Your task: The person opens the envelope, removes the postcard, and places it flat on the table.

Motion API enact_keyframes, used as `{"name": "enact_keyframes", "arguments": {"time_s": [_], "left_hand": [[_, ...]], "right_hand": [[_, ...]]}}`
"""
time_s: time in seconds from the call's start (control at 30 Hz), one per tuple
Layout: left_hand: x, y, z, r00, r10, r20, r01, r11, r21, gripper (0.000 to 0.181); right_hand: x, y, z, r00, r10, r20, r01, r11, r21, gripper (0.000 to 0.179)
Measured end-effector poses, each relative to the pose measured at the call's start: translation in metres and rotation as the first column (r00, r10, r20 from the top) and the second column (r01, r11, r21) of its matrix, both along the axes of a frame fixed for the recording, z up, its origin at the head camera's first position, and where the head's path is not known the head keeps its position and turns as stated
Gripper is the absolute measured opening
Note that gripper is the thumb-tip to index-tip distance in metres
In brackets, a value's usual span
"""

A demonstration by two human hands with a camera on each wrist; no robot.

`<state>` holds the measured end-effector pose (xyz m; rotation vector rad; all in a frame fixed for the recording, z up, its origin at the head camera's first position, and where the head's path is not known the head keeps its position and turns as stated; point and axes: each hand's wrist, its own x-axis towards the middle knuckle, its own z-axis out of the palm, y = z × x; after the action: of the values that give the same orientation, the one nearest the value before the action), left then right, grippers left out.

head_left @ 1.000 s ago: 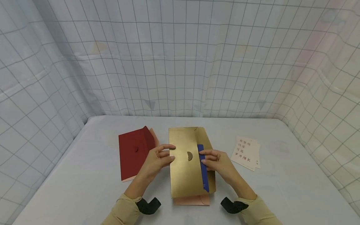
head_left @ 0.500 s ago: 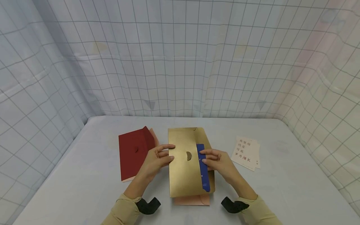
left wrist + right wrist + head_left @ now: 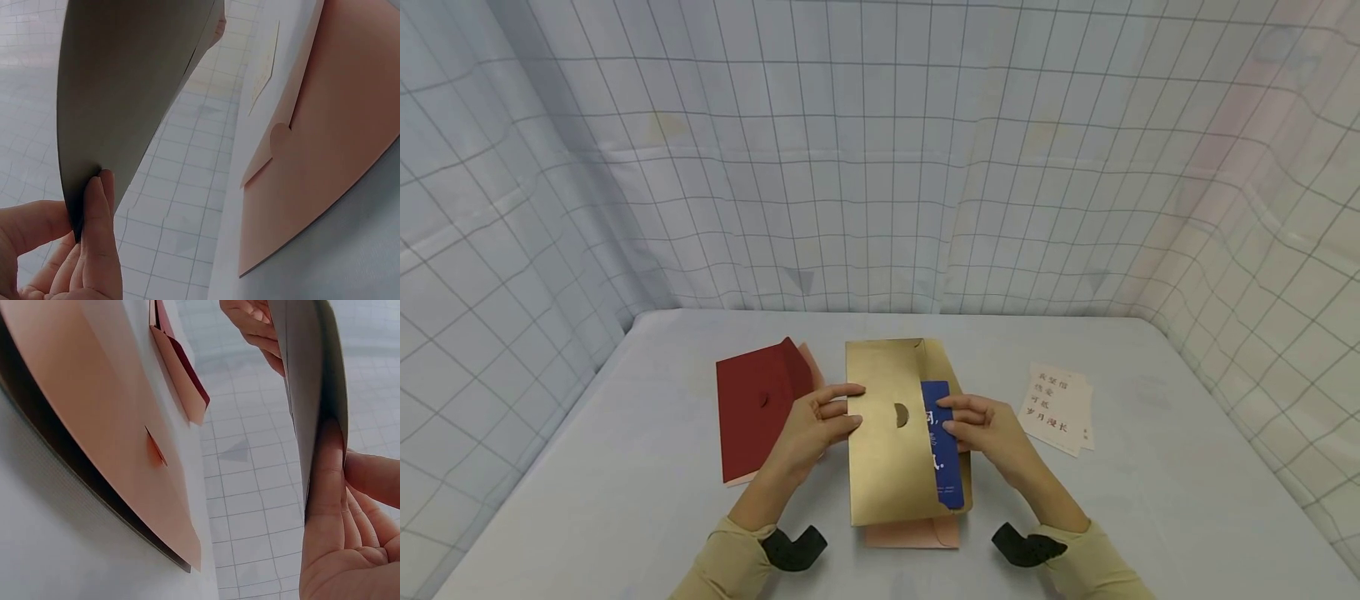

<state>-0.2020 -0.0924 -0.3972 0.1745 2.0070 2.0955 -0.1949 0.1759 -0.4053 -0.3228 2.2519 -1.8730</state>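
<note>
A gold envelope [image 3: 887, 467] with a half-round notch is held up above the table, its flap opened out to the right. My left hand [image 3: 808, 429] pinches its left edge between thumb and fingers; the left wrist view shows the envelope's dark underside [image 3: 125, 81]. From the opening on the right juts a blue card [image 3: 951, 483] with white lettering, the rest of it hidden inside. Its outer edge is pinched by my right hand [image 3: 992, 429], whose thumb lies on top. In the right wrist view the right hand's [image 3: 344, 537] finger reaches under the card, in front of the flap.
Below the gold envelope lies a pink envelope [image 3: 910, 535], mostly covered in the head view. A red envelope [image 3: 748, 417] overlaps pink paper [image 3: 814, 367] on the left. Printed cards [image 3: 1052, 408] overlap at the right. A white grid-patterned curtain [image 3: 895, 167] surrounds the table [image 3: 1187, 467].
The blue card has come further out of the gold envelope to the right, baring more lettering. My right hand has moved slightly right, while the envelope and left hand have shifted slightly left.
</note>
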Motion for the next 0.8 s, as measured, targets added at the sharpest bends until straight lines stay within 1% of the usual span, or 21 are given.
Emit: {"name": "enact_keyframes", "arguments": {"time_s": [0.17,0.6,0.8], "left_hand": [[-0.0002,-0.0001,0.0004,1.0,0.007,-0.003,-0.007,1.0,-0.003,0.047],[0.0002,-0.0027,0.0003,1.0,-0.014,-0.022,0.015,1.0,0.003,0.049],[-0.0001,-0.0032,-0.0003,1.0,-0.011,-0.022,0.011,1.0,-0.001,0.049]], "right_hand": [[-0.0008,0.0004,0.0004,1.0,-0.009,0.005,0.009,1.0,-0.009,0.042],[-0.0022,0.003,0.0009,1.0,-0.026,-0.007,0.026,0.999,-0.024,0.043],[-0.0029,0.0039,0.0018,0.999,-0.037,-0.008,0.036,0.999,-0.016,0.042]]}}
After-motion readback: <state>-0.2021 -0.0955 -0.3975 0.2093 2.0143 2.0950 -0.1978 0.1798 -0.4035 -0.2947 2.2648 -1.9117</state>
